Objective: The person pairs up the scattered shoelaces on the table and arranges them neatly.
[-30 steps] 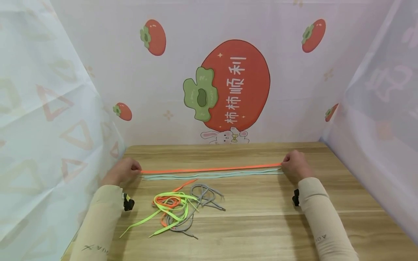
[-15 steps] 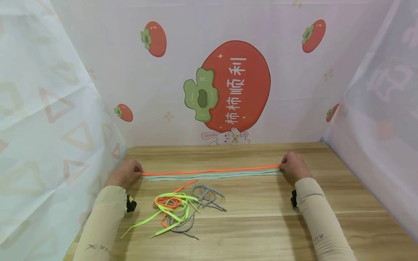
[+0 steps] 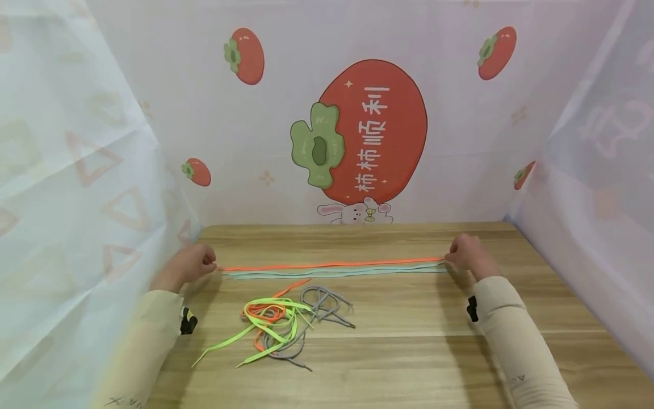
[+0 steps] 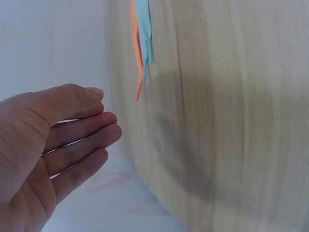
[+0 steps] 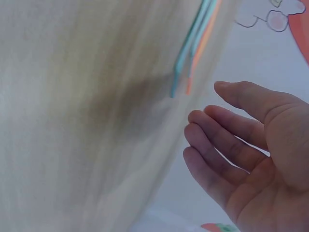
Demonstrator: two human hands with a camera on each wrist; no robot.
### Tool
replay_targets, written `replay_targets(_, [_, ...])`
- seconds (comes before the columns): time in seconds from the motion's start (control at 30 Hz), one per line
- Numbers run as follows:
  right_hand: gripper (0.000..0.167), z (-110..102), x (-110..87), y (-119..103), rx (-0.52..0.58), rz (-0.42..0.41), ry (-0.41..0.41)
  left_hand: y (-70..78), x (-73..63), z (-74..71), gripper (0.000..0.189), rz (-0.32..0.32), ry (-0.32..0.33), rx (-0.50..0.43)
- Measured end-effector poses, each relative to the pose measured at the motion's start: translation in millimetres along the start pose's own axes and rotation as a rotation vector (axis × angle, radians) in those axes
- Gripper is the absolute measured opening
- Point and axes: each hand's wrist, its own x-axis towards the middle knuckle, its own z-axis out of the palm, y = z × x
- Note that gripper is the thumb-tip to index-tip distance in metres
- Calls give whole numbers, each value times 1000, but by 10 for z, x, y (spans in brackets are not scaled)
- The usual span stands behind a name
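Your left hand (image 4: 63,140) is loose, its fingers bent a little, near one end of the flat, bright orange cloth lace (image 3: 332,265). Your right hand (image 5: 251,145) is loose too, thumb apart, near the other end. The lace lies almost straight on the brown wooden table (image 3: 388,363), beside flat, light blue cloth strands (image 3: 347,274).

The straight orange lace (image 3: 383,262) has been released at both ends; the left hand (image 3: 190,263) and right hand (image 3: 472,255) have been drawn just beyond its tips.
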Motion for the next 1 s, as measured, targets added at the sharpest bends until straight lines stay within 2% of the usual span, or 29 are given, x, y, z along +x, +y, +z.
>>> replay_targets(0.13, [20, -70, -53, -50, 4, -45, -6, 133, -27, -67, 8, 48, -7, 42])
replay_targets(0.3, [24, -130, -123, -167, -12, -114, -16, 461, -118, -154, 6, 139, -18, 57])
replay_targets(0.47, [25, -121, -178, -332, -29, -161, -35, 775, -184, -153, 6, 233, -11, 94])
replay_targets(0.6, [26, -56, -203, -472, -64, -205, -34, 988, -206, -107, 7, 278, -40, 69])
replay_targets(0.77, [20, 42, -241, -683, -77, -301, -22, 1220, -222, -15, 15, 352, -79, 21])
replay_targets(1.0, [14, 155, -359, -1005, -64, -395, -33, 1495, -230, 197, 25, 409, -186, -35])
